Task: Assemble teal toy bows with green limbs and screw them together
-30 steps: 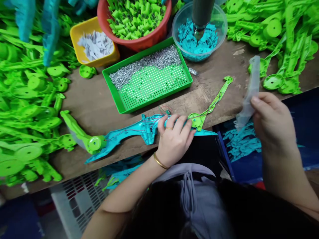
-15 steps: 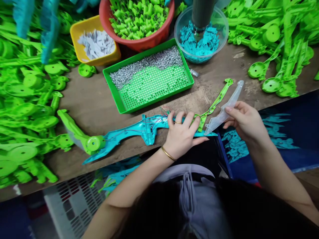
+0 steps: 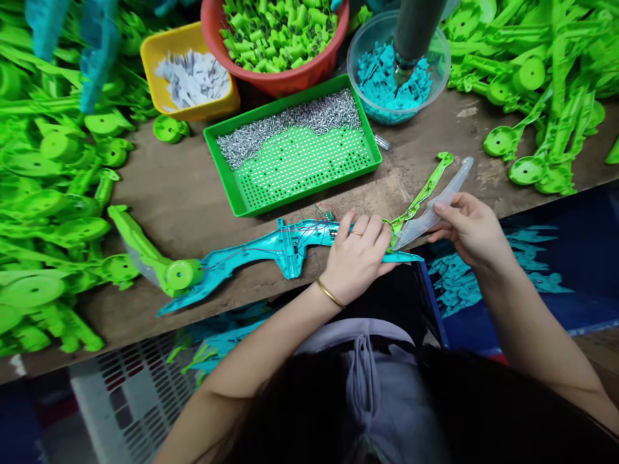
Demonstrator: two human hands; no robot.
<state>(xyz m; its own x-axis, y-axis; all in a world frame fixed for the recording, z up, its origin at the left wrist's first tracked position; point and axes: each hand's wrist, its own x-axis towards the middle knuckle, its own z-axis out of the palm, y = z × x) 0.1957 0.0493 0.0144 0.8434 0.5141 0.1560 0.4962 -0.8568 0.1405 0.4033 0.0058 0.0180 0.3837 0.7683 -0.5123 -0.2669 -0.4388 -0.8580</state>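
A long teal plastic toy body (image 3: pixel 261 251) with thin wires lies along the near edge of the wooden bench (image 3: pixel 184 193). A green arm with a round hub (image 3: pixel 149 258) is at its left end, and a thin green arm (image 3: pixel 423 190) angles up to the right. My left hand (image 3: pixel 360 254) presses fingers-down on the teal body near the right joint. My right hand (image 3: pixel 471 225) pinches a clear translucent blade-shaped piece (image 3: pixel 442 203), its tip resting against the green arm beside my left fingers.
A green perforated tray (image 3: pixel 294 158) of small metal screws sits mid-bench. Behind it are a yellow bin (image 3: pixel 191 71) of white pieces, a red bowl (image 3: pixel 283 35) of green parts and a clear bowl (image 3: pixel 391 74) of teal parts under a hanging driver. Green parts pile left and right.
My right hand brought the clear piece down from the right and set it against the green arm. My left hand slid slightly right along the teal body.
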